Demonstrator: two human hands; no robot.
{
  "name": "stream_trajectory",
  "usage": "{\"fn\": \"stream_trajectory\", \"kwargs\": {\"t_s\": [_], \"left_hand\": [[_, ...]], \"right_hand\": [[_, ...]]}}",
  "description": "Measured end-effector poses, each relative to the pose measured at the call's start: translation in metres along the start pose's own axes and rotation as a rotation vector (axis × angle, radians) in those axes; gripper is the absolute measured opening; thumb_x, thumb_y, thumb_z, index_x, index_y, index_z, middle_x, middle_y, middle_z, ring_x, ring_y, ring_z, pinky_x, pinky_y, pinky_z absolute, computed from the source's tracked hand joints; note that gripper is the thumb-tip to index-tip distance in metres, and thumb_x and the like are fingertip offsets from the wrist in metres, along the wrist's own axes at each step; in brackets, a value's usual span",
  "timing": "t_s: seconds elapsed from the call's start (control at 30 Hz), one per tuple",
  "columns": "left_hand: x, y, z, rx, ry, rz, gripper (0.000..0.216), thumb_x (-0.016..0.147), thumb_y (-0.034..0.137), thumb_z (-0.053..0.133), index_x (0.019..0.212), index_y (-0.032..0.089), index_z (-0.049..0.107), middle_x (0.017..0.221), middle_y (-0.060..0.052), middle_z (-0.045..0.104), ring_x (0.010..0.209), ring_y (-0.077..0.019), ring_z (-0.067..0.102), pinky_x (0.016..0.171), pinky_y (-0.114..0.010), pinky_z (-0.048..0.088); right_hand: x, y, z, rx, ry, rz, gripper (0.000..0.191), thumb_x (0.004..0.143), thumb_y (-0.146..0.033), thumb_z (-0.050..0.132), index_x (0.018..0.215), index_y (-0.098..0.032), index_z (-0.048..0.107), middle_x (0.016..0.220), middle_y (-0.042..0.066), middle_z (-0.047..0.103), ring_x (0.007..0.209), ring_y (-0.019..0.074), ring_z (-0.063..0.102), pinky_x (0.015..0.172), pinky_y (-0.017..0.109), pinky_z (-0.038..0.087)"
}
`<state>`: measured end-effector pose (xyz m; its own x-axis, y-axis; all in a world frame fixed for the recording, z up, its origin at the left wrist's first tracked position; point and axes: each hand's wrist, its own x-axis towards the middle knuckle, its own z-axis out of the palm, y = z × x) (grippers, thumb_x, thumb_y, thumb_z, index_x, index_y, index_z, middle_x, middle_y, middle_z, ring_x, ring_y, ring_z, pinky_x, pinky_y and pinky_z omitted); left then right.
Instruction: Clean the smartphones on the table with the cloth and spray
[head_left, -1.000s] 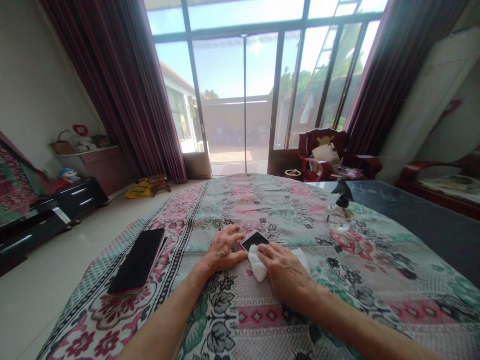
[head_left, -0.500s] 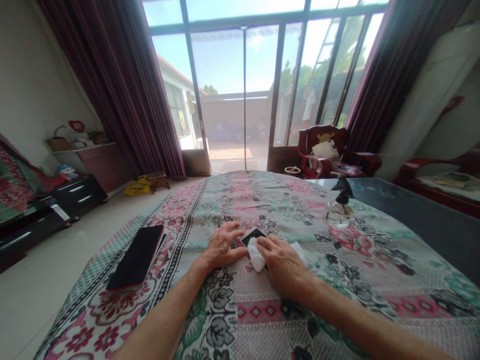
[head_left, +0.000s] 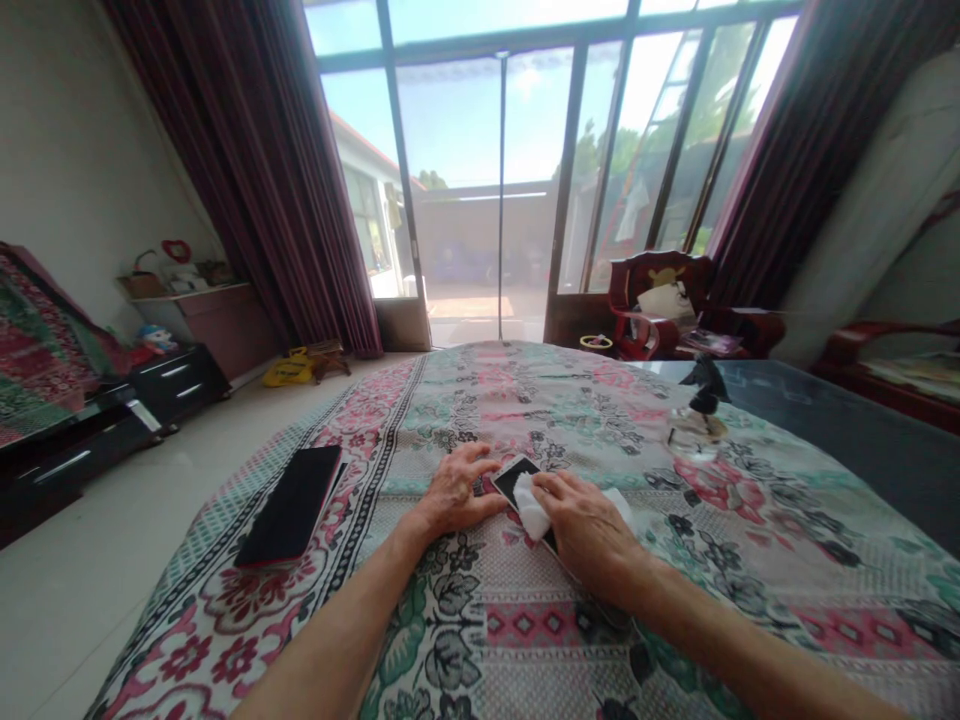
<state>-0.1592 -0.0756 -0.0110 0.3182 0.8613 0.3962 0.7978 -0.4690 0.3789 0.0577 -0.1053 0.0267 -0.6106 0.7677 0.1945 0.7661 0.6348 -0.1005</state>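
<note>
Through the head camera I find a clear bottle [head_left: 697, 438] with a black spray head [head_left: 706, 385] standing on the patterned tablecloth [head_left: 420, 400], well to the right of the hands; its wall is see-through, but I cannot tell how much liquid it holds. Farther off, on the floor at the left, I see a yellow bag [head_left: 286, 368], its contents hidden from me. The phone [head_left: 507, 482] lies flat on the cloth-covered surface between the two hands, set at a slant. My left hand [head_left: 459, 490] rests with fingers spread and thumb apart, the tips right at the phone's left edge; whether they press on it I cannot tell. My right hand [head_left: 589, 515] has its fingers closed over a white wipe [head_left: 533, 508], which lies against the screen and covers part of it. What I can see of the phone is a dark, glossy screen inside a pale frame; its near end is largely hidden under the right hand.
</note>
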Motion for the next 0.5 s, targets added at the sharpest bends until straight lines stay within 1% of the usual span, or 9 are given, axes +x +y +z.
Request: {"fn": "stream_trajectory", "kwargs": {"t_s": [0.07, 0.13, 0.3, 0.37, 0.43, 0.5], "left_hand": [[0.000, -0.001, 0.000, -0.004, 0.002, 0.004, 0.044, 0.071, 0.038, 0.076, 0.111, 0.022, 0.067, 0.131, -0.010, 0.054, 0.123, -0.0274, 0.048, 0.105, -0.043, 0.039], [-0.001, -0.001, 0.000, -0.005, 0.002, 0.006, 0.043, 0.071, 0.037, 0.075, 0.111, 0.022, 0.067, 0.131, -0.010, 0.054, 0.123, -0.0272, 0.048, 0.105, -0.043, 0.039], [-0.001, -0.001, 0.000, -0.008, 0.001, 0.008, 0.046, 0.072, 0.043, 0.074, 0.113, 0.024, 0.066, 0.132, -0.009, 0.054, 0.124, -0.0276, 0.047, 0.105, -0.045, 0.038], [-0.001, 0.000, 0.000, -0.013, 0.005, 0.012, 0.045, 0.072, 0.044, 0.074, 0.112, 0.024, 0.066, 0.131, -0.009, 0.054, 0.124, -0.0277, 0.047, 0.105, -0.045, 0.038], [-0.001, -0.001, 0.000, -0.015, 0.003, 0.014, 0.045, 0.072, 0.043, 0.074, 0.112, 0.024, 0.066, 0.131, -0.009, 0.055, 0.123, -0.0277, 0.048, 0.105, -0.045, 0.039], [-0.001, -0.001, 0.001, -0.013, 0.001, 0.012, 0.044, 0.072, 0.042, 0.074, 0.112, 0.023, 0.066, 0.131, -0.010, 0.054, 0.124, -0.0279, 0.048, 0.105, -0.045, 0.039]], "right_hand": [[-0.003, -0.008, 0.003, -0.007, -0.012, -0.048, 0.039, 0.082, -0.008, 0.043, 0.116, -0.015, 0.061, 0.124, 0.011, 0.059, 0.109, 0.0243, 0.050, 0.093, 0.037, 0.039], [-0.003, -0.008, 0.005, -0.010, -0.015, -0.064, 0.039, 0.083, -0.009, 0.044, 0.117, -0.015, 0.061, 0.124, 0.010, 0.059, 0.110, 0.0245, 0.050, 0.093, 0.037, 0.039], [0.004, 0.015, 0.002, -0.043, 0.011, 0.034, 0.039, 0.084, -0.007, 0.041, 0.116, -0.014, 0.062, 0.127, 0.011, 0.058, 0.113, 0.0246, 0.049, 0.093, 0.037, 0.039], [0.006, 0.019, 0.001, -0.058, 0.018, 0.057, 0.040, 0.084, -0.006, 0.039, 0.116, -0.014, 0.062, 0.127, 0.011, 0.059, 0.114, 0.0246, 0.049, 0.093, 0.037, 0.040], [0.003, 0.015, 0.002, -0.074, 0.012, 0.047, 0.040, 0.083, -0.007, 0.040, 0.116, -0.014, 0.062, 0.126, 0.012, 0.059, 0.114, 0.0256, 0.049, 0.092, 0.038, 0.040], [-0.001, 0.004, 0.005, -0.086, -0.005, 0.008, 0.040, 0.082, -0.008, 0.043, 0.117, -0.014, 0.062, 0.126, 0.012, 0.059, 0.112, 0.0271, 0.049, 0.092, 0.039, 0.041]]}}
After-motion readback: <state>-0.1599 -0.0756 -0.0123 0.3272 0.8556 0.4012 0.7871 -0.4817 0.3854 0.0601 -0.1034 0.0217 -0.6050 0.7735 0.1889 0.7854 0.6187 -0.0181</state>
